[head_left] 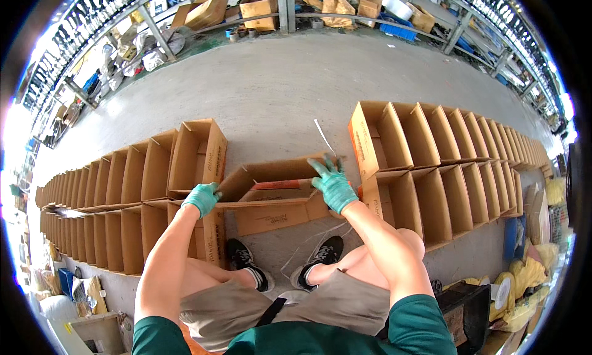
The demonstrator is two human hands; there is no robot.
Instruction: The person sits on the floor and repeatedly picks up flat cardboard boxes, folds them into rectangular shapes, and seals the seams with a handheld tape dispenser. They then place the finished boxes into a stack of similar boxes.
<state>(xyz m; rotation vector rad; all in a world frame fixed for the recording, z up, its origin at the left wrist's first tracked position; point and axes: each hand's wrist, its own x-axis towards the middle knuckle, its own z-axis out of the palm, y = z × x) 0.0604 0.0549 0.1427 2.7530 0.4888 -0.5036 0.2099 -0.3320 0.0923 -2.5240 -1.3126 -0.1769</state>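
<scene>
A brown cardboard box (280,170), partly opened out into a slanted frame, lies between my two hands in front of my feet. My left hand (202,199), in a green glove, is closed on the box's left corner, beside the left row of boxes. At the box's right end is my gloved right hand (333,183), its fingers curled over the edge and slightly blurred. Through and below the frame show cardboard flaps (271,219) with an orange printed strip. Whether these flaps all belong to the same box I cannot tell.
Open upright cartons stand in a double row on the left (126,176) and another on the right (431,133). A white strap (324,135) lies on the grey floor. A black crate (472,312) stands near my right side. Metal railings and cluttered cartons line the far side.
</scene>
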